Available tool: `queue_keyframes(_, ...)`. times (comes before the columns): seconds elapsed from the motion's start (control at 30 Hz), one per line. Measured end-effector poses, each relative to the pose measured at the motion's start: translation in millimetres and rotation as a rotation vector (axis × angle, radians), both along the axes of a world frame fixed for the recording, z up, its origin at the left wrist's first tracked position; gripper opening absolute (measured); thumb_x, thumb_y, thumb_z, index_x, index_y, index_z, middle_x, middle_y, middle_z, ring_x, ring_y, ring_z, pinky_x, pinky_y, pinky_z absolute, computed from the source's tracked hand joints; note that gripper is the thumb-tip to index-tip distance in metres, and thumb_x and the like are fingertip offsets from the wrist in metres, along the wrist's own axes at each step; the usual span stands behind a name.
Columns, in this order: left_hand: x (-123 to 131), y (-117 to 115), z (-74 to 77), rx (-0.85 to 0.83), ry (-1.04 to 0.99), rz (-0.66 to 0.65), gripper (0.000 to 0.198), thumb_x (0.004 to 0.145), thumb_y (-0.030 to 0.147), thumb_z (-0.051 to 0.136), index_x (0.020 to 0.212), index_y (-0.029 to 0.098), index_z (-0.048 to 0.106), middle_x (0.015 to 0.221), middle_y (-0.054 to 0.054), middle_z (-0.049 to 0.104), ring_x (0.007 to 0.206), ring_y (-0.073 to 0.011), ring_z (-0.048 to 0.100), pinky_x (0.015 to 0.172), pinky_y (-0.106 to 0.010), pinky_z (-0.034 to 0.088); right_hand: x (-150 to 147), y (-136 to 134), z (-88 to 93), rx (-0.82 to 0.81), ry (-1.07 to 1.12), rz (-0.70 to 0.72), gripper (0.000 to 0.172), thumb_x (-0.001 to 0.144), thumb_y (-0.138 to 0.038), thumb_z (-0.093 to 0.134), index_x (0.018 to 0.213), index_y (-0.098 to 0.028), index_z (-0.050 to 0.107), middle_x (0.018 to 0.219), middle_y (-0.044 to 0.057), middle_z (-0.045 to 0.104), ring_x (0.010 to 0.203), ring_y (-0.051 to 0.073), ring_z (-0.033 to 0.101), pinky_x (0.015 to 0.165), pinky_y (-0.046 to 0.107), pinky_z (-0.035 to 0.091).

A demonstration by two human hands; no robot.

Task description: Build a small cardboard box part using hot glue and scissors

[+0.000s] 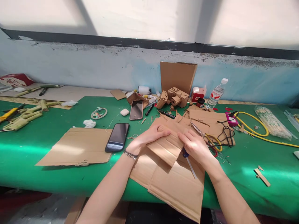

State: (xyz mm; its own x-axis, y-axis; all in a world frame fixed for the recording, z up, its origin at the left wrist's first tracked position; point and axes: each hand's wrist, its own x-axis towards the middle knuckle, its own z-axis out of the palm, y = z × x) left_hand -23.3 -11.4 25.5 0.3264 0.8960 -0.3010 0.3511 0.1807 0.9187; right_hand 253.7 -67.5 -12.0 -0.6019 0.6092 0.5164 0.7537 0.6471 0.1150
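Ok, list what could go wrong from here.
The blue-handled tool juts from under the right hand, so its tip might gouge the cardboard sheet below. The scissors lie close beside that hand and could nick it. The sheet overhangs the front edge of the green table, so a bump might drag it off.

Through my remote feed, I could read no wording with certainty: the pale lettering on the red label (215, 94) of the water bottle (212, 103) and the marks on the red-and-white box (198, 94) were too small.
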Motion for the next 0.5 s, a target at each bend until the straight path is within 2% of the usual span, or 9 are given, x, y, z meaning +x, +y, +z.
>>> queue_keyframes(0.2, 1, 1, -2.0, 0.008, -0.025, 0.011, 0.085, 0.074, 0.076, 0.097, 0.136, 0.020, 0.078, 0.144, -0.014, 0.085, 0.137, -0.0400, 0.078, 0.112, -0.045, 0.063, 7, 5, -0.6, 0.001, 0.051, -0.027, 0.037, 0.107, -0.008, 0.072, 0.141, -0.021, 0.076, 0.099, 0.008, 0.079, 0.097, 0.027, 0.068, 0.069, 0.036, 0.050)
queue_keyframes(0.27, -2, 3, -3.1, 0.026, -0.021, 0.007, 0.085, 0.074, 0.075, 0.096, 0.137, 0.022, 0.078, 0.145, -0.013, 0.084, 0.136, -0.0393, 0.079, 0.111, -0.045, 0.064, 11, 7, 0.3, -0.035, 0.060, -0.026, 0.043, 0.105, -0.017, 0.082, 0.147, -0.023, 0.075, 0.100, 0.007, 0.079, 0.100, 0.028, 0.070, 0.068, 0.035, 0.053)
queue_keyframes(0.33, -5, 5, -2.0, 0.056, -0.030, 0.019, 0.086, 0.076, 0.075, 0.095, 0.140, 0.021, 0.076, 0.146, -0.014, 0.084, 0.133, -0.0384, 0.081, 0.109, -0.045, 0.065, 17, 10, 1.5, -0.065, 0.092, -0.008, 0.056, 0.101, -0.030, 0.091, 0.154, -0.024, 0.071, 0.103, 0.007, 0.079, 0.101, 0.029, 0.072, 0.068, 0.036, 0.057)
queue_keyframes(0.4, -7, 6, 1.9, 0.138, -0.019, 0.083, 0.083, 0.078, 0.074, 0.092, 0.138, 0.020, 0.076, 0.141, -0.015, 0.085, 0.126, -0.0373, 0.083, 0.104, -0.044, 0.066, 21, 11, 2.3, -0.079, 0.155, 0.011, 0.065, 0.101, -0.040, 0.092, 0.160, -0.026, 0.067, 0.109, 0.008, 0.080, 0.101, 0.030, 0.074, 0.072, 0.037, 0.062)
queue_keyframes(0.5, -4, 1, 10.6, 0.360, 0.078, 0.270, 0.071, 0.081, 0.071, 0.090, 0.130, 0.021, 0.075, 0.131, -0.012, 0.088, 0.115, -0.0343, 0.084, 0.096, -0.040, 0.066, 20, 12, 1.6, -0.026, 0.313, 0.021, 0.058, 0.109, -0.040, 0.082, 0.164, -0.033, 0.064, 0.118, 0.008, 0.081, 0.104, 0.029, 0.077, 0.081, 0.039, 0.067)
